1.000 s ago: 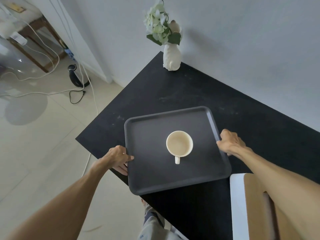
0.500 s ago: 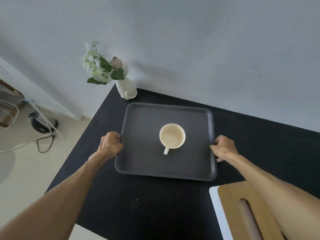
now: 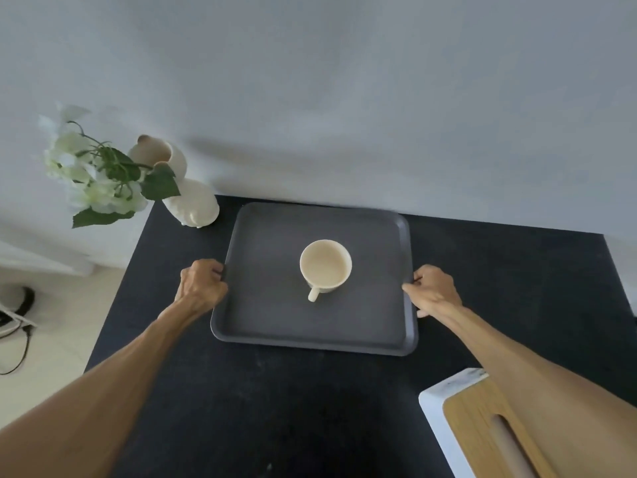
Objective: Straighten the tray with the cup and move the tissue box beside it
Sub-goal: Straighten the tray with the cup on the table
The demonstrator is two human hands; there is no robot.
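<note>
A dark grey tray (image 3: 275, 326) lies on the black table, its far edge near the wall and roughly parallel to it. A cream cup (image 3: 325, 267) stands upright in the tray's middle, handle pointing toward me. My left hand (image 3: 201, 281) grips the tray's left rim. My right hand (image 3: 433, 288) grips the right rim. The tissue box (image 3: 472, 419), white with a wooden slotted lid, sits at the near right corner, partly hidden under my right forearm and cut off by the frame.
A cream vase (image 3: 193, 201) with white flowers and green leaves stands at the table's far left corner, close to the tray's far left corner. The black table (image 3: 275, 408) ends at the left, over a pale floor with cables (image 3: 15, 343). A grey wall backs the table.
The tray has turned and slid back toward the wall, now lying square to it near the vase. Both hands stayed on its rims and moved with it. My view has shifted over the table.
</note>
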